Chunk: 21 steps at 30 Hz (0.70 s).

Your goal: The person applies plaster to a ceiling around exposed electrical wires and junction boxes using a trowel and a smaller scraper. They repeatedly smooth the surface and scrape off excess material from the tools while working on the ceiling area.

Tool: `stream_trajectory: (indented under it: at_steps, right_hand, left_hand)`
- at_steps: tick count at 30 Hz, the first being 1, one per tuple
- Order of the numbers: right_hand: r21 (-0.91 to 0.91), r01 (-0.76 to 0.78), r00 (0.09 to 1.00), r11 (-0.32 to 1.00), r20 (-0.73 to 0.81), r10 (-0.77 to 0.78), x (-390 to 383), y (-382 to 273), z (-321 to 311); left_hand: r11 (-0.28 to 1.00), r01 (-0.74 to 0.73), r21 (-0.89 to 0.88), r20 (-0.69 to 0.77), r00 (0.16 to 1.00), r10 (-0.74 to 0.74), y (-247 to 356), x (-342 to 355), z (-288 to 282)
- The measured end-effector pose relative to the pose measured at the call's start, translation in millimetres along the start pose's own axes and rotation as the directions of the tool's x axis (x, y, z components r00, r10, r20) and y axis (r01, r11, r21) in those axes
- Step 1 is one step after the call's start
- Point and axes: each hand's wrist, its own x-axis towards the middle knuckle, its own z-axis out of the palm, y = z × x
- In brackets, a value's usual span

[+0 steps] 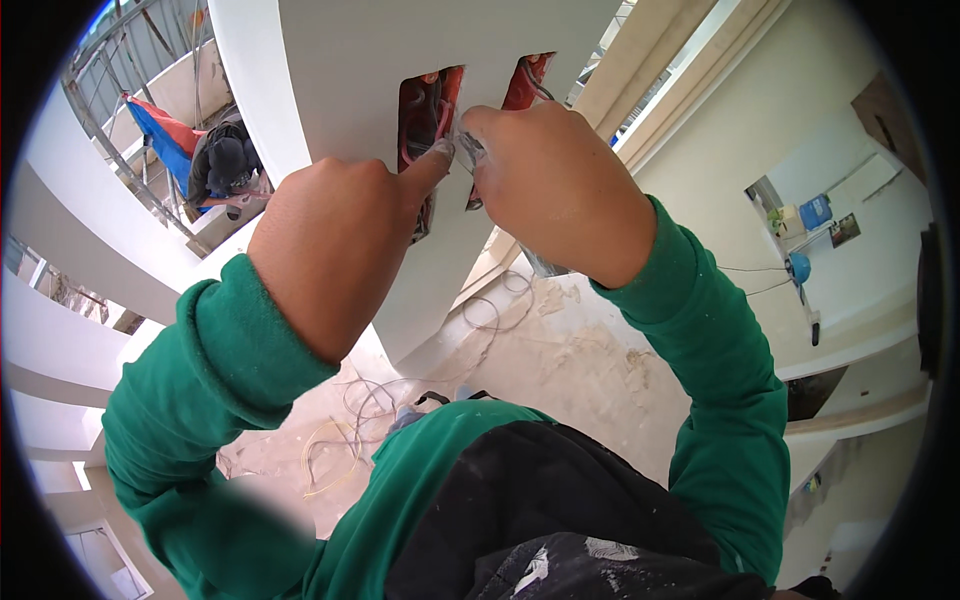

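Wires (441, 118) come out of a red electrical box (408, 105) set in the white wall panel (340, 60). My left hand (345, 215) is closed at this opening, its fingertips pinching a pinkish wire. Close beside it, my right hand (560, 180) is closed around something greyish that shows only in part between its fingers, so its kind is unclear. Behind the right hand, a second red box (525, 85) with wires is partly hidden. Both fingertips carry whitish dust.
Loose cables (370, 405) lie coiled on the dusty floor (590, 370) below. Outside at the left, another person (228, 160) crouches by scaffolding (100, 125) and a blue and red cloth (165, 140). A blue round object (797, 267) is at the right wall.
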Motion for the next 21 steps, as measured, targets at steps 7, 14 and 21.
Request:
stream_trajectory:
  at_steps: [7, 14, 21]
  right_hand:
    - [-0.032, 0.002, 0.999, 0.999, 0.053, -0.001, -0.5, -3.5, 3.3]
    - [0.050, -0.025, 0.999, 0.998, 0.043, 0.023, -9.4, 5.6, -5.0]
    - [0.603, -0.221, 0.975, 0.767, 0.107, 0.197, -94.5, 51.7, -36.7]
  left_hand:
    - [0.999, 0.014, 0.047, 0.104, 0.994, -0.018, 0.9, -0.9, -1.2]
    - [0.998, -0.041, 0.046, -0.071, 0.996, 0.044, 2.0, 0.9, 9.1]
    - [0.997, -0.024, 0.070, -0.035, 0.999, 0.026, 16.4, 17.5, 12.7]
